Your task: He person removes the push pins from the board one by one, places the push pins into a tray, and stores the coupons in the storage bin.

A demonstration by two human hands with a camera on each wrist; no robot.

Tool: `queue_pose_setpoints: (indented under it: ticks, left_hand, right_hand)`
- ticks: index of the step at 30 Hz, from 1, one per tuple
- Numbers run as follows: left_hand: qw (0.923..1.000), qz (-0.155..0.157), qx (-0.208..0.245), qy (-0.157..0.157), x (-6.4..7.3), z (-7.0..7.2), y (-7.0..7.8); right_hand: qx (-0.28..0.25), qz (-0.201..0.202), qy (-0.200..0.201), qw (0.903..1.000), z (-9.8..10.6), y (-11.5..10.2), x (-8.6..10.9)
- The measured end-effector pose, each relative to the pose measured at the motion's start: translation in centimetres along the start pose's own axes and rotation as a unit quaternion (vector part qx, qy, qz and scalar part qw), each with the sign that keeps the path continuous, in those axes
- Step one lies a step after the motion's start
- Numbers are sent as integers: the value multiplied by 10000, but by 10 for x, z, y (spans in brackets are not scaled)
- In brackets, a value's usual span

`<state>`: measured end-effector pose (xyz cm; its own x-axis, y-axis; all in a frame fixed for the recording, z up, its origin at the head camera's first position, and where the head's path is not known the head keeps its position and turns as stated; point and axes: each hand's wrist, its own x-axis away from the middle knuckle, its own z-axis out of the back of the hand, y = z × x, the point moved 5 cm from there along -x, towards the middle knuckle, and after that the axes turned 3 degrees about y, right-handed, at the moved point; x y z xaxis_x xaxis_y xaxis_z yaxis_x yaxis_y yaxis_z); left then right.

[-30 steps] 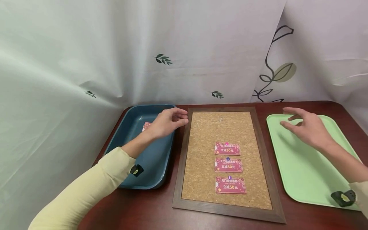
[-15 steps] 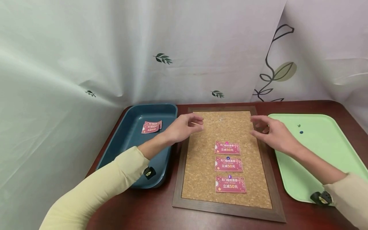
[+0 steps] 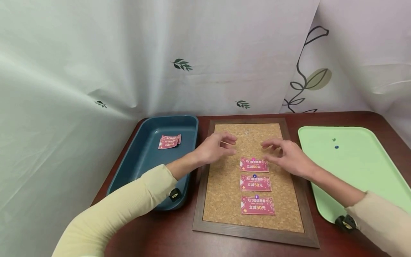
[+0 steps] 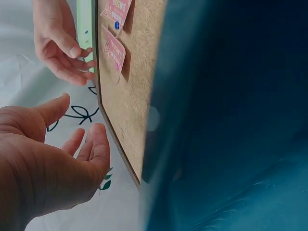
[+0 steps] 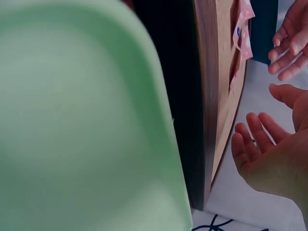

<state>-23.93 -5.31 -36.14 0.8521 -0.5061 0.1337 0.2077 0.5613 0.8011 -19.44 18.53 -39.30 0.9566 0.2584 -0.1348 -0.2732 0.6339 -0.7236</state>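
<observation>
Both hands hover over the upper half of a framed cork board (image 3: 221,200), apart from each other and holding nothing. My left hand (image 3: 214,148), fingers relaxed, is over the board's left side. Facing it, my right hand (image 3: 290,157) is near the right edge with fingers loosely bent. Three pink coupons are pinned in a column: the top coupon (image 3: 250,166) with a pink push pin (image 3: 253,159), the middle coupon (image 3: 255,185) with a blue push pin (image 3: 255,176), the bottom coupon (image 3: 258,207) with a purple push pin (image 3: 257,197). In the left wrist view, the coupons' (image 4: 114,50) edges lift off the cork.
A blue tray (image 3: 128,175) at the left holds some loose pink coupons (image 3: 168,143). In the light green tray (image 3: 356,171) at the right lie a blue pin (image 3: 336,147) and a small green piece (image 3: 333,140). A tiny clear object (image 3: 247,132) sits near the board's top.
My left hand has moved right from the blue tray's edge onto the board. My right hand has moved left from above the green tray to the board, uncovering the small pieces there.
</observation>
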Motion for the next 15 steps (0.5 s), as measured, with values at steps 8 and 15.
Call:
queue_pose_setpoints:
  ticks: [8,15]
  left_hand:
    - [9999,38,-62,-114,-2,-6,7]
    - [9998,-64,-94,-163,-5,-12,12]
  right_hand:
    - [-71,-14,-164,9998,-12,-3,-5]
    - [-66,270,-208,9994,-20,-4,-7]
